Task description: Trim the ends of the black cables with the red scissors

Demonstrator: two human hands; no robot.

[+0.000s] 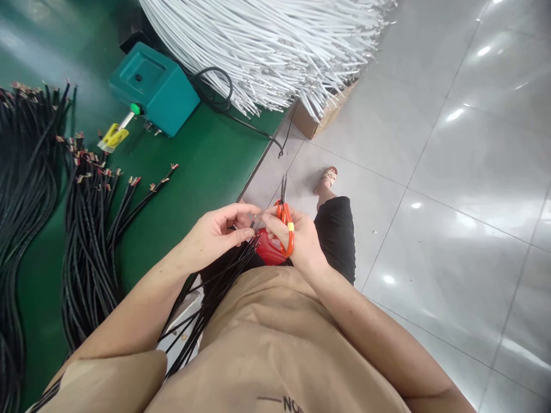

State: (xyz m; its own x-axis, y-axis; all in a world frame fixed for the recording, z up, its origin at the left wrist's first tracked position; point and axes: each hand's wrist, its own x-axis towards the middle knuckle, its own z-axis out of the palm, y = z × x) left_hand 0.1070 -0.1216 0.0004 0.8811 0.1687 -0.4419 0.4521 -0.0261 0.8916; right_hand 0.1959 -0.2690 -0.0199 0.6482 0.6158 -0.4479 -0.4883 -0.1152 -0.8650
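Above my lap, my left hand (217, 232) is closed in a pinch on the end of a black cable (252, 222). My right hand (305, 238) grips a pair of scissors (283, 198) with orange handles, blades pointing away from me. Its thumb and forefinger meet close to the cable end; whether they hold a strand is too small to tell. A bundle of black cables (221, 284) runs across my lap beneath the left wrist. Below the hands sits a red object (271, 250), partly hidden by my fingers.
On the green table (206, 172) to the left lie black cable bundles (92, 246) with stripped ends showing coloured wires. A teal machine (157, 86) with a yellow-tipped part (114, 137) stands behind them. White cables (275, 51) spread over a cardboard box (321, 117). Grey floor tiles lie right.
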